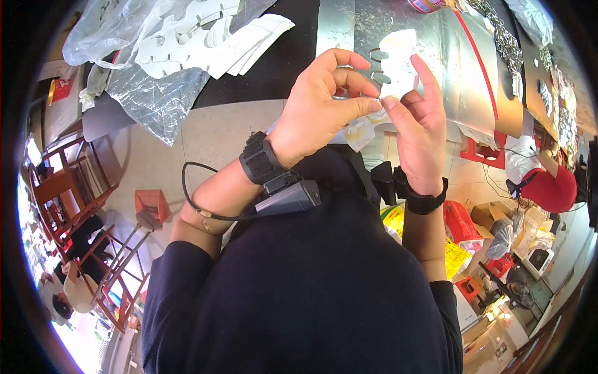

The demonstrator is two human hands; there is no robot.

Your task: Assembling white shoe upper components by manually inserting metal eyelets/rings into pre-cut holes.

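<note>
Pinching a white cut-out paper piece [398,53] between thumb and forefinger, the left hand [321,106] is clamped on its lower edge, raised in front of the chest. The right hand [420,124] meets it there — fingertips closed on the same piece, forefinger lying up along its right side. Both wrists wear black straps. Beyond the hands lies a shiny metal sheet [461,56], and at upper left a stack of white cut-outs [212,37] beside a clear plastic bag [106,31].

Open passage: bare grey table surface [218,128] left of the left hand [314,106]. Obstructions: stacked white cut-outs [212,37] and crumpled plastic sheeting [152,100] far left; silver sheet [461,68] and chain [504,40] beyond the right hand [420,124].
</note>
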